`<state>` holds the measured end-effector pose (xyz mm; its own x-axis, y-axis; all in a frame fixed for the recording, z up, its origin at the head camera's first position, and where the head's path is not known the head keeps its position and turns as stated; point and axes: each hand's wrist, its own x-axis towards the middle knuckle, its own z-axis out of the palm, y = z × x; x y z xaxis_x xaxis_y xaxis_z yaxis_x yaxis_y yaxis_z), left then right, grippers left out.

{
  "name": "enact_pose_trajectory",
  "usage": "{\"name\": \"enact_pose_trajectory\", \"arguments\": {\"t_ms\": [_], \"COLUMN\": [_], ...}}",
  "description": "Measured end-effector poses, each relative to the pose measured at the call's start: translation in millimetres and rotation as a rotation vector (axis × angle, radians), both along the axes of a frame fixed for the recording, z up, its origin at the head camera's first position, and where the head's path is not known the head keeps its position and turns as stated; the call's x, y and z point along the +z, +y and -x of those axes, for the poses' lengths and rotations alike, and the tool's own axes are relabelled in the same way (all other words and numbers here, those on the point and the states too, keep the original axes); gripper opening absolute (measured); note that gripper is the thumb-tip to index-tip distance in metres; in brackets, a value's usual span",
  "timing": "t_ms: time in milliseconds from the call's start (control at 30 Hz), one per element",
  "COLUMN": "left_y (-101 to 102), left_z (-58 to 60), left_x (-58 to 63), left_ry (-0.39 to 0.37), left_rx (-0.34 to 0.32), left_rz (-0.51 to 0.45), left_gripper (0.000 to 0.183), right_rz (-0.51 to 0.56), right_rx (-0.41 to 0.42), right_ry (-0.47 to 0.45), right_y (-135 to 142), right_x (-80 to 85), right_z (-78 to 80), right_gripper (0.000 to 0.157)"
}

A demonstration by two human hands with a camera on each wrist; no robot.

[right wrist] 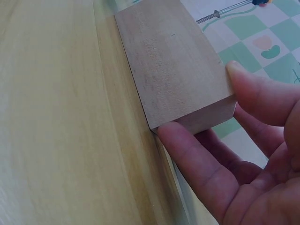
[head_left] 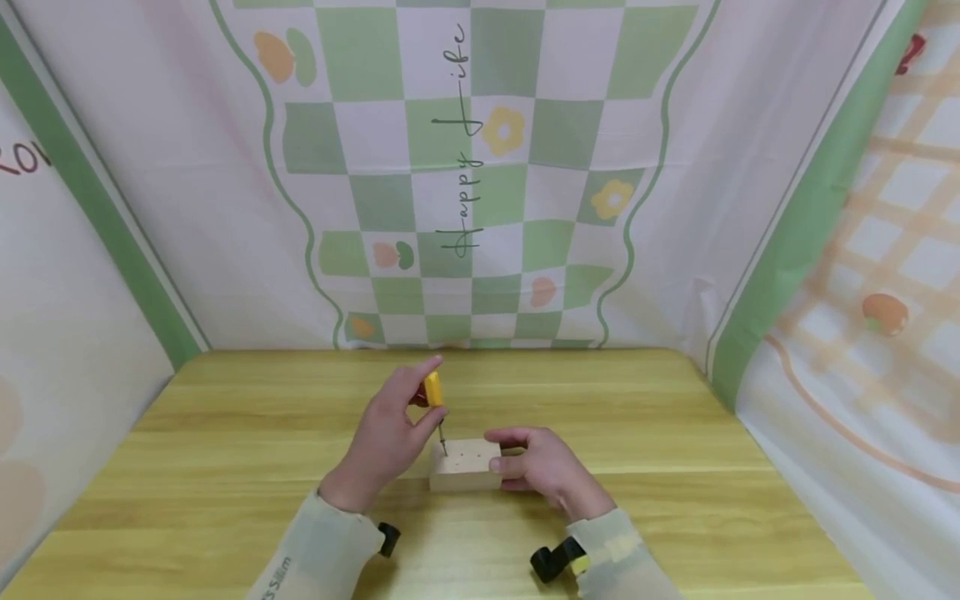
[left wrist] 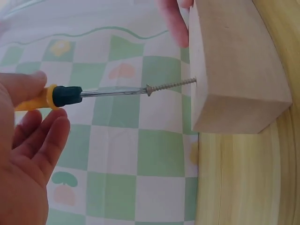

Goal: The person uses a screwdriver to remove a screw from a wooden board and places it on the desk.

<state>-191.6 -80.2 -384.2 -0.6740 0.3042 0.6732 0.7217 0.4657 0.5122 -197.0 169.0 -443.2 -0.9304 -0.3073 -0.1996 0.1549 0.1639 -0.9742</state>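
Block: wooden block (head_left: 465, 480) lies on the worktop (head_left: 225, 467), small dark holes (head_left: 479, 455) in its top face.
Left hand (head_left: 390, 429): above the block's left end; fingers drawn in around the yellow handle of a screwdriver (left wrist: 68, 95), gap only as wide as the handle.
Screwdriver: stands over the block, shaft pointing down, leaning slightly; tip at the screw head.
Screw (left wrist: 171, 86): point at the block's top face near its left end, most of the thread showing outside.
Right hand (head_left: 543, 467): at the block's right end; fingers spread to block width, gripping it.
Backdrop: green-and-white checked cloth (head_left: 502, 50) behind the block.
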Motion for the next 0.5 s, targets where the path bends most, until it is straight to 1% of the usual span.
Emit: {"name": "enact_pose_trajectory", "arguments": {"t_ms": [133, 200, 367, 500], "left_y": [-0.1, -0.4, -0.9, 0.0], "left_z": [-0.6, 0.1, 2.1, 1.5], "left_x": [0.7, 0.5, -1.7, -2.7], "left_ry": [-0.041, -0.026, 0.05, 0.064], "left_rx": [-0.034, -0.042, -0.031, -0.024], "left_rz": [-0.035, -0.03, -0.019, -0.036], "left_gripper": [0.076, 0.076, 0.073, 0.068], "right_rz": [0.003, 0.005, 0.005, 0.001], "right_rx": [-0.003, -0.004, 0.0, 0.001], "right_ry": [-0.005, -0.006, -0.005, -0.007], "right_y": [-0.2, -0.3, -0.7, -0.9], "right_x": [0.0, 0.6, 1.2, 0.4], "right_z": [-0.1, 0.0, 0.4, 0.4], "right_gripper": [0.052, 0.052, 0.05, 0.049]}}
